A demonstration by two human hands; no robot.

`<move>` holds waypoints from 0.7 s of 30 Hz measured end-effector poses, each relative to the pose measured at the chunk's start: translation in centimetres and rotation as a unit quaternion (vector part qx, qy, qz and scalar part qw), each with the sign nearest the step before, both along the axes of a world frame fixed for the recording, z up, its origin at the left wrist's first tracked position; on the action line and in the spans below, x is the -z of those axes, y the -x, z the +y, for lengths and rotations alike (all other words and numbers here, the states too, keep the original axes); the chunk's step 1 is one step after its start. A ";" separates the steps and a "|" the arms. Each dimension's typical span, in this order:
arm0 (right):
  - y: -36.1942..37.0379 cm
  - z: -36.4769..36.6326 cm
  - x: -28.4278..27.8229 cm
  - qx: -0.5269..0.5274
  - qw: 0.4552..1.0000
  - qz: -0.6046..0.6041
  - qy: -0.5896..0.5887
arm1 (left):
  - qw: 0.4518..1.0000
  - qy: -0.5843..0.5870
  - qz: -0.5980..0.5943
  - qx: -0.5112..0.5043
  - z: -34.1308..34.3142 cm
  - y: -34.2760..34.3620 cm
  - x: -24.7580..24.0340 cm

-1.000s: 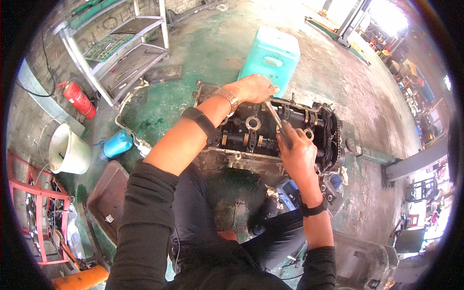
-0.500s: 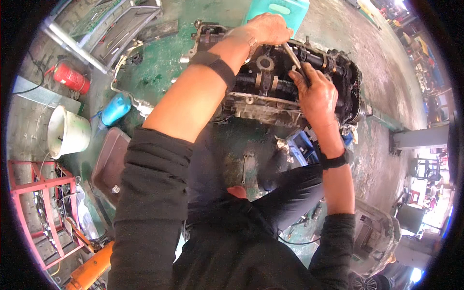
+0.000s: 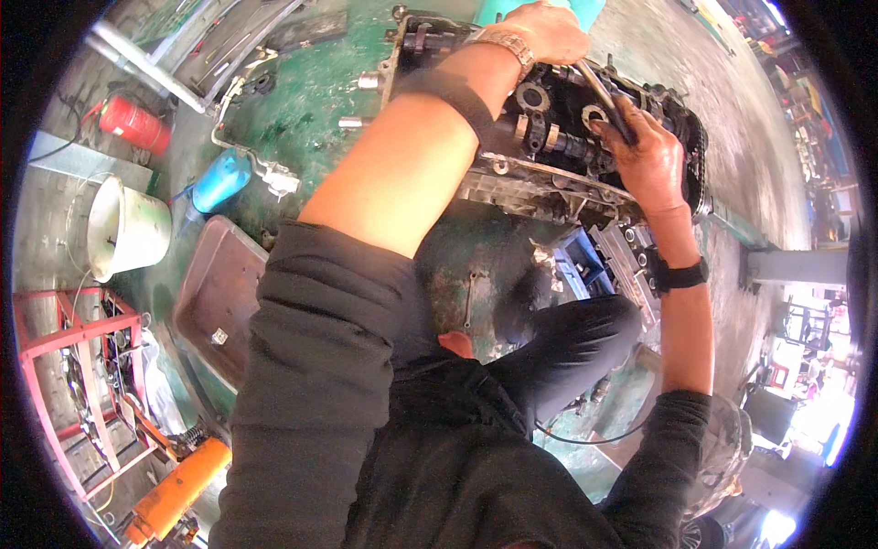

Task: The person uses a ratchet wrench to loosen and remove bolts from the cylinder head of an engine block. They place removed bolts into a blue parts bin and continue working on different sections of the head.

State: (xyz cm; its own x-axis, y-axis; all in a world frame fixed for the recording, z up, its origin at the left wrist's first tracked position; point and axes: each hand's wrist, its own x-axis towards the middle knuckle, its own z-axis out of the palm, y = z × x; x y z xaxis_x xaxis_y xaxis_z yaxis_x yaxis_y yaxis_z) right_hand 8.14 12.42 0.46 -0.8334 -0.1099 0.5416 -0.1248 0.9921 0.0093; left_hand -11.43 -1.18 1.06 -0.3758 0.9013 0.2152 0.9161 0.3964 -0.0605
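Observation:
A greasy engine cylinder head (image 3: pixel 567 197) with exposed camshafts lies at the far middle. Over it I hold a long-handled wrench, likely a ratchet (image 3: pixel 599 89), slanting from its far end down to the right. My right hand (image 3: pixel 654 160) is closed round its dark handle, above the right part of the engine. At the wrench's far end, my left hand (image 3: pixel 549 35) is closed over the top; its fingers cover the tool's head and whatever sits under it. A turquoise container (image 3: pixel 585 11) stands just behind that hand.
A blue tray (image 3: pixel 578 261) and metal parts (image 3: pixel 622 252) lie near my right knee. A spanner (image 3: pixel 471 297) rests on the floor before me. On the left are a brown basin (image 3: pixel 197 302), a white bucket (image 3: pixel 137 229), a blue bottle (image 3: pixel 219 181) and a red extinguisher (image 3: pixel 134 123).
The whole view has shifted, so the engine appears higher and farther right. My right hand and the wrench handle have swung slightly right over the engine; my left hand stays at the far end.

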 end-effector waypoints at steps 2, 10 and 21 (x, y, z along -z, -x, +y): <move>0.7 1.6 -0.4 0.006 0.999 -0.027 -0.030 | 1.000 0.019 -0.021 -0.004 0.2 0.0 -0.2; 6.8 6.8 -4.8 0.024 0.986 -0.099 -0.129 | 0.968 -0.120 -0.220 -0.027 -0.2 0.2 0.4; 12.7 7.0 -5.2 -0.088 0.973 -0.146 -0.158 | 0.972 -0.083 -0.221 -0.010 -2.4 -1.8 -1.6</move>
State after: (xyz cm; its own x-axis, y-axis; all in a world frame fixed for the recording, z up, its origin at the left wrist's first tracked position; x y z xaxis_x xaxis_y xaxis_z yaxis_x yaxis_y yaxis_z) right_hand -4.52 19.38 5.69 -0.9000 -0.3874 0.1999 -0.3360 0.9086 0.2480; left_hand -9.68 -3.54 2.66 -0.4810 0.8600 0.1701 0.8302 0.3846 0.4035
